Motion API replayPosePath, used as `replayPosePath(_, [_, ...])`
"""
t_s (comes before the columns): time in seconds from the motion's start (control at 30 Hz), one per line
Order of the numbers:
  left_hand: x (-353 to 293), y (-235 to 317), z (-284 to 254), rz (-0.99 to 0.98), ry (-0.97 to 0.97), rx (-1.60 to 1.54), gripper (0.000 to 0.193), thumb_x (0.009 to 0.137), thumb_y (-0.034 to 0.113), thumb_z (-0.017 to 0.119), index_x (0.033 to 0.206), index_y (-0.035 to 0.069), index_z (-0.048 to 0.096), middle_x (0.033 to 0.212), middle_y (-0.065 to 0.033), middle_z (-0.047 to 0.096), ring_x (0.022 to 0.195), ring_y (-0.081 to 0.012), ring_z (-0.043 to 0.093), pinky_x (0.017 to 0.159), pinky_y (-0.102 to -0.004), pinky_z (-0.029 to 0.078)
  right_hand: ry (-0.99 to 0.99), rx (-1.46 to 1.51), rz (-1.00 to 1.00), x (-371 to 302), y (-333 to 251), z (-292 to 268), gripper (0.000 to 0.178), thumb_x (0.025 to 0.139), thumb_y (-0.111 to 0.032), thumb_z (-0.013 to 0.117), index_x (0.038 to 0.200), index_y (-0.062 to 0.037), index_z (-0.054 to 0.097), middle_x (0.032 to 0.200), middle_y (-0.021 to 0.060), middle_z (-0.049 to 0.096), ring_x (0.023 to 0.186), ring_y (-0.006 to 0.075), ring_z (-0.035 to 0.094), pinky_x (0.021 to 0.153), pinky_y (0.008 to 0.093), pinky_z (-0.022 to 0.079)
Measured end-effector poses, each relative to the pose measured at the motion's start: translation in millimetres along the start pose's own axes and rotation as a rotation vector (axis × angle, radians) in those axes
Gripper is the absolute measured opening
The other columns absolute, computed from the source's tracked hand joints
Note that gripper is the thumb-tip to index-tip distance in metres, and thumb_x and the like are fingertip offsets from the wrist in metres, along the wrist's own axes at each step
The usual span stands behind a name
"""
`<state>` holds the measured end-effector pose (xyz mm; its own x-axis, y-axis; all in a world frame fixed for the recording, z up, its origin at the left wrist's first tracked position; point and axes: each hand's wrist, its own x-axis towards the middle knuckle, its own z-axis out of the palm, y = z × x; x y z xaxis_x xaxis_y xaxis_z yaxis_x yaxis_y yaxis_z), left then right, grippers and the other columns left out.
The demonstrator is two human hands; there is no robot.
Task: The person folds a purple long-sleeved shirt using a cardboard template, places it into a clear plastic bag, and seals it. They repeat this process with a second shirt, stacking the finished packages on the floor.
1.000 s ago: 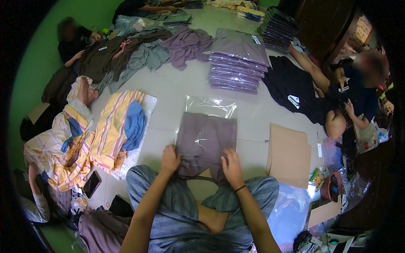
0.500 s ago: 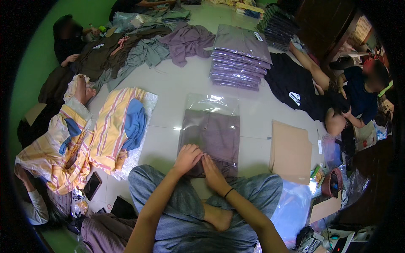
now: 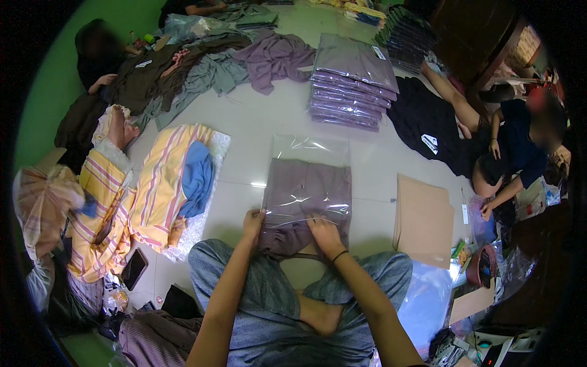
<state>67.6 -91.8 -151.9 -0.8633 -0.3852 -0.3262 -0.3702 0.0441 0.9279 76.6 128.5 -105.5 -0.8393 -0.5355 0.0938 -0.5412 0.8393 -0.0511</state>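
A folded mauve-grey garment (image 3: 309,186) with buttons lies on the floor before my crossed legs, mostly inside a clear plastic bag (image 3: 310,147). The bag's far end extends past the cloth, and a loose bunch of the garment sticks out at the near end. My left hand (image 3: 253,224) is closed on the bag's left edge near its mouth. At the middle of that mouth, my right hand (image 3: 324,233) has its fingers bent against the garment; the fingertips are partly hidden by shiny film.
Beyond it stands a stack of bagged mauve garments (image 3: 351,92). Brown cardboard sheets (image 3: 423,220) and clear bags (image 3: 422,300) lie to the right. Yellow striped cloth (image 3: 168,189) and a phone (image 3: 134,269) are at left. Other people sit on both sides.
My hands have moved apart: the left went to the bag's left edge, the right moved slightly right. A person at far left has lifted striped cloth; the person at right has lowered an arm.
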Motion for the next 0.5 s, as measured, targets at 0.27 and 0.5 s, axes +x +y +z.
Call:
replayPosePath(0.27, [-19,24,-1,-0.249,-0.122,-0.467,0.019,0.081,0.015,0.054,0.09,-0.002,0.056,0.079,-0.008,0.058,0.07,-0.0153,0.055,0.065,-0.0278,0.045,-0.053,-0.18,-0.015,8,1,4,0.018,0.074,-0.009,0.046,0.089,-0.0041,0.055,0.085,0.0101,0.056,0.082,0.0212,0.057,0.067,0.029,0.048])
replayPosePath(0.5, [-20,21,6,-0.266,-0.066,-0.493,0.019,0.081,0.013,0.054,0.093,-0.002,0.054,0.081,-0.0082,0.058,0.071,-0.0163,0.055,0.066,-0.0284,0.045,-0.235,-0.212,0.024,-3,-2,-19,0.018,0.075,-0.009,0.044,0.085,-0.0039,0.058,0.087,0.0102,0.057,0.08,0.0212,0.054,0.072,0.0317,0.045])
